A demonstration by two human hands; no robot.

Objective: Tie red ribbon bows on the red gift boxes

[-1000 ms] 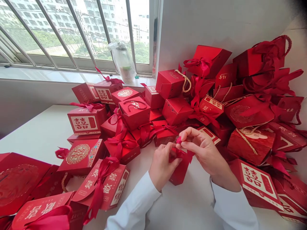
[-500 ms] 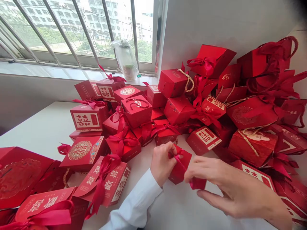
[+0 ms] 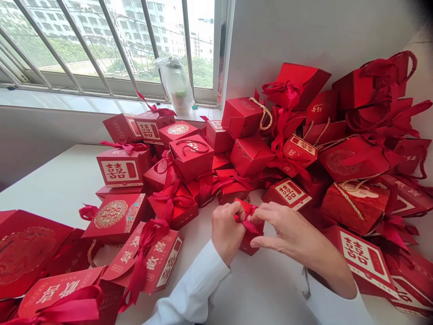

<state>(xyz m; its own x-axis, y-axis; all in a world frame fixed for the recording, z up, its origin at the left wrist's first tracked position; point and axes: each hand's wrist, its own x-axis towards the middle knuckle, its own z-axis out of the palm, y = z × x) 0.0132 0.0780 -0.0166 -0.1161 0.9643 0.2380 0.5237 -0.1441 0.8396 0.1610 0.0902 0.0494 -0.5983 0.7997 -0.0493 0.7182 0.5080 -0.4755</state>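
A small red gift box [image 3: 247,246] rests on the white tabletop between my hands. A pinkish-red ribbon [image 3: 251,226] crosses its top. My left hand [image 3: 226,231] is closed at the box's left side, thumb and forefinger pinching the ribbon. From the right, my right hand [image 3: 291,231] reaches over the box and grips the ribbon close to the left fingertips. Its thumb is stretched out low beside the box's front. The fingers partly cover the box top, so the exact shape of the ribbon there is hidden.
Red boxes [image 3: 191,155] with ribbons and cords are heaped behind and to the right. A ribboned box [image 3: 162,253] lies to the left, near a larger red box [image 3: 27,253]. A bagged cup [image 3: 181,97] stands on the sill by the barred window.
My right hand has moved left and inward, carrying a ribbon end from the box's right side to the top by my left fingers. My left hand stays nearly in place.
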